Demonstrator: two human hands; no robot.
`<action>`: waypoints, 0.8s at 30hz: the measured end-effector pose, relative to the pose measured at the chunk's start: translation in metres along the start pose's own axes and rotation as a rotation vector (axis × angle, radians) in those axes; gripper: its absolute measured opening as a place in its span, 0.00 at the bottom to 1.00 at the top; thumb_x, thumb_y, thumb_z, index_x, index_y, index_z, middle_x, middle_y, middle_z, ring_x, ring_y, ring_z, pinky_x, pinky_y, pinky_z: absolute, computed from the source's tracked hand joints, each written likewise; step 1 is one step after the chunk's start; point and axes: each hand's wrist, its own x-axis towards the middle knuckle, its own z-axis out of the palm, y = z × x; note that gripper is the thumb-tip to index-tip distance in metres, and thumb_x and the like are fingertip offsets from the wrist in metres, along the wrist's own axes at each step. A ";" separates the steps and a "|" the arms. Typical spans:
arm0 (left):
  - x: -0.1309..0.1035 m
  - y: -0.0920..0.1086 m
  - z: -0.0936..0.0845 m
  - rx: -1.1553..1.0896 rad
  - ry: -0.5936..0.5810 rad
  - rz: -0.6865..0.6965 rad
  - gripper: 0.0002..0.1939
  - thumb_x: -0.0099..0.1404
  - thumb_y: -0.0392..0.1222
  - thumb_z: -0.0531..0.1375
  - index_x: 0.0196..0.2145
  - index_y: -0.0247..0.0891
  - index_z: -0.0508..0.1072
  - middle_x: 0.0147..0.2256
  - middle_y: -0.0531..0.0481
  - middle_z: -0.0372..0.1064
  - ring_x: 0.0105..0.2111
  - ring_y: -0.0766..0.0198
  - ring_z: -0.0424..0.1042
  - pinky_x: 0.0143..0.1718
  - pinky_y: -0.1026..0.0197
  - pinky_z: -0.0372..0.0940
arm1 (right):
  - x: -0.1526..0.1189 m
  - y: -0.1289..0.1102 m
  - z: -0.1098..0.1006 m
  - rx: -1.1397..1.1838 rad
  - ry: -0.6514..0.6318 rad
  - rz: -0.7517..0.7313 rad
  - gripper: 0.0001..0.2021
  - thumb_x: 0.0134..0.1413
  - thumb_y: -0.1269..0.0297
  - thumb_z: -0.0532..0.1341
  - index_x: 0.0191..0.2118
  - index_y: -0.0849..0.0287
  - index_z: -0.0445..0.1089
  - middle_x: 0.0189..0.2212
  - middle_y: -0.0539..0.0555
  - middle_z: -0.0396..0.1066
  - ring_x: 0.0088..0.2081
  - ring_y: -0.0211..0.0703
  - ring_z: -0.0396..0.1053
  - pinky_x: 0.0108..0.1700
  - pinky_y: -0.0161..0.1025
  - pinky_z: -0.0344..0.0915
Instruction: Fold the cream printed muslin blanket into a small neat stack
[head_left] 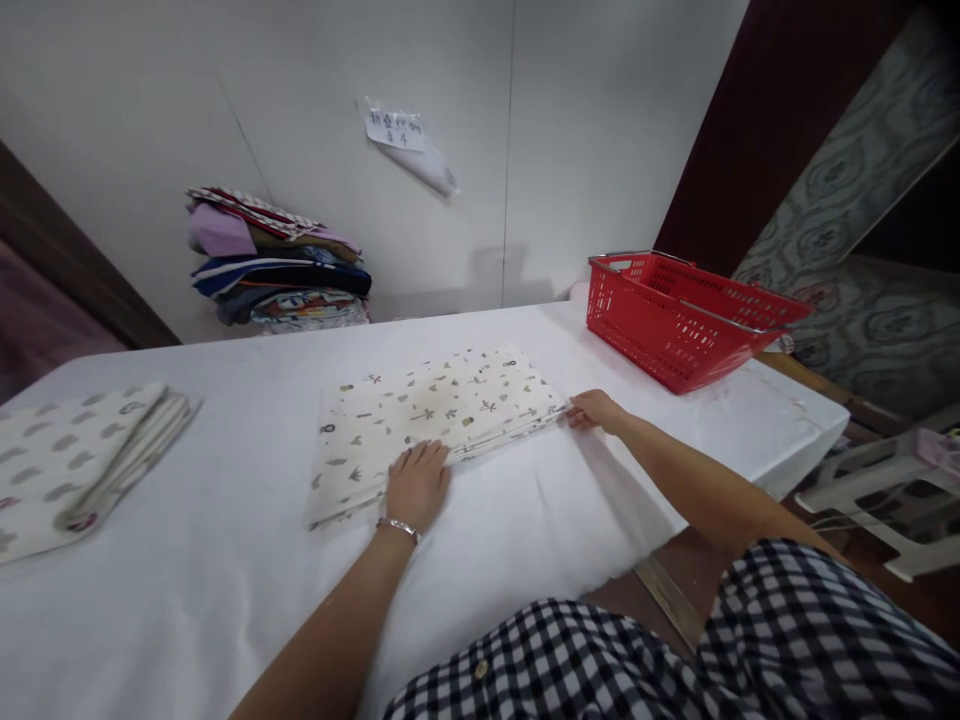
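Observation:
A white cloth with small printed motifs (pixel 442 400) lies folded in several layers on the table, roughly a rectangle. On its near edge rests my left hand (pixel 418 485), palm down with the fingers stretched over the top layer. My right hand (pixel 594 410) is at the cloth's near right corner, the fingers closed on the layered edge there; the thumb is partly hidden. Farther left lies another folded cloth (pixel 67 460), white with grey cloud-like shapes, apart from both hands.
The table has a white cover (pixel 247 600). A red plastic basket (pixel 675 325) with metal handles stands at the back right. Against the wall is a stack of folded clothes (pixel 281 265). A paper note (pixel 395 130) hangs on the wall, and a white plastic stool (pixel 885 490) stands right of the table.

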 end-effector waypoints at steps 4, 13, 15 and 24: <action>0.000 0.000 -0.001 -0.007 0.021 0.003 0.18 0.64 0.38 0.50 0.49 0.42 0.71 0.52 0.47 0.68 0.55 0.53 0.64 0.54 0.47 0.61 | 0.011 -0.014 0.000 0.014 -0.077 0.152 0.10 0.59 0.61 0.58 0.34 0.65 0.67 0.20 0.55 0.71 0.22 0.42 0.71 0.26 0.36 0.70; 0.001 0.003 -0.005 -0.038 -0.094 -0.044 0.20 0.65 0.38 0.49 0.52 0.39 0.69 0.55 0.46 0.64 0.58 0.53 0.60 0.58 0.47 0.55 | 0.027 -0.024 -0.006 -0.095 -0.173 0.303 0.18 0.58 0.51 0.57 0.27 0.62 0.64 0.16 0.50 0.65 0.19 0.35 0.65 0.24 0.32 0.67; 0.001 0.003 -0.005 -0.053 -0.096 -0.045 0.20 0.65 0.38 0.49 0.52 0.40 0.69 0.55 0.46 0.64 0.58 0.53 0.60 0.58 0.46 0.55 | 0.030 -0.026 -0.003 -0.152 -0.154 0.305 0.20 0.55 0.47 0.60 0.26 0.61 0.63 0.15 0.49 0.63 0.17 0.34 0.62 0.22 0.32 0.66; 0.001 0.002 -0.003 -0.069 -0.099 -0.049 0.19 0.65 0.38 0.49 0.52 0.39 0.70 0.56 0.46 0.64 0.58 0.52 0.60 0.58 0.46 0.55 | 0.030 -0.033 0.013 -0.320 -0.026 0.232 0.18 0.44 0.54 0.69 0.24 0.61 0.62 0.14 0.45 0.58 0.18 0.30 0.57 0.21 0.29 0.62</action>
